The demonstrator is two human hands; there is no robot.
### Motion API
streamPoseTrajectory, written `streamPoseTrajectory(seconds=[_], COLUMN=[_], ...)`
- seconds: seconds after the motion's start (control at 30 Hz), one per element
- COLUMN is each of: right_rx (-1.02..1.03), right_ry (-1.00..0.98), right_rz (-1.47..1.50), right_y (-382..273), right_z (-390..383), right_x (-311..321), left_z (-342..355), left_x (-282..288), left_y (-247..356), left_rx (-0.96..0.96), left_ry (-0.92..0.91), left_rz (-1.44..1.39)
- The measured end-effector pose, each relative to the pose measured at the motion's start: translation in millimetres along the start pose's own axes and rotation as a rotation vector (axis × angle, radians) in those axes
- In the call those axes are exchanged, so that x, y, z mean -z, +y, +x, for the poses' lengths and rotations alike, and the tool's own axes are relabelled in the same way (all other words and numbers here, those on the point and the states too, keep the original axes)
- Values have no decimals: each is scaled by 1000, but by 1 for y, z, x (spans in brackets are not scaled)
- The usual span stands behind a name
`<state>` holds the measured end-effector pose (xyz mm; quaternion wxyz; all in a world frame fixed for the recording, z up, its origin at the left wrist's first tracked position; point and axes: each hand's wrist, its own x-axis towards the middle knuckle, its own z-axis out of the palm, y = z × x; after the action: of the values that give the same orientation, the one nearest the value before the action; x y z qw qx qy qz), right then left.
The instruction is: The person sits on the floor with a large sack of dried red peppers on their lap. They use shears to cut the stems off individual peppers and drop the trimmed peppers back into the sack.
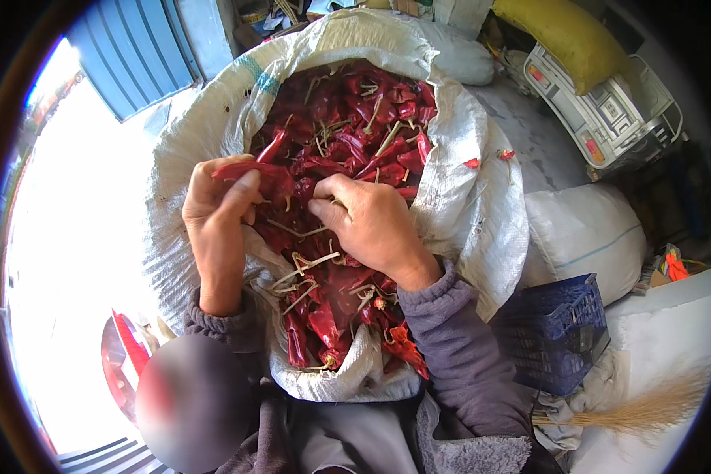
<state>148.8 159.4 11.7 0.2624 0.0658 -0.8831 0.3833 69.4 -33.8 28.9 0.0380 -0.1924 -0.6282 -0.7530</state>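
Observation:
A large white woven sack stands in front of me with its mouth rolled open, filled with dried red chili peppers that have pale stems. At the left side of the mouth, my left hand pinches a red chili pepper between thumb and fingers. My right hand is close beside it over the heap, thumb and forefinger pressed together. What those fingertips hold, if anything, is hidden. Several loose stems lie on the peppers below my hands, towards the near rim.
Right of the sack are a dark blue plastic crate, a full white sack and a straw broom. A white vehicle's rear carries a yellow sack. A blue metal door stands far left; a blurred round shape is near left.

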Motion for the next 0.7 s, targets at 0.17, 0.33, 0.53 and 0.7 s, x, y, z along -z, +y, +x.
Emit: streamPoseTrajectory(seconds=[0.17, 0.33, 0.53, 0.7], right_rx=[-53, 111, 213, 218], right_ry=[-39, 167, 183, 124], right_rz=[202, -106, -357, -214], right_y=[-12, -8, -14, -3], right_z=[6, 4, -2, -4], right_x=[3, 4, 18, 18], left_z=[0, -15, -24, -16], left_x=[-3, -18, -8, -19], left_y=[-10, -11, -9, 15], left_rx=[185, 249, 131, -142], left_ry=[-90, -117, -292, -490], left_rz=[-556, -349, 207, 525])
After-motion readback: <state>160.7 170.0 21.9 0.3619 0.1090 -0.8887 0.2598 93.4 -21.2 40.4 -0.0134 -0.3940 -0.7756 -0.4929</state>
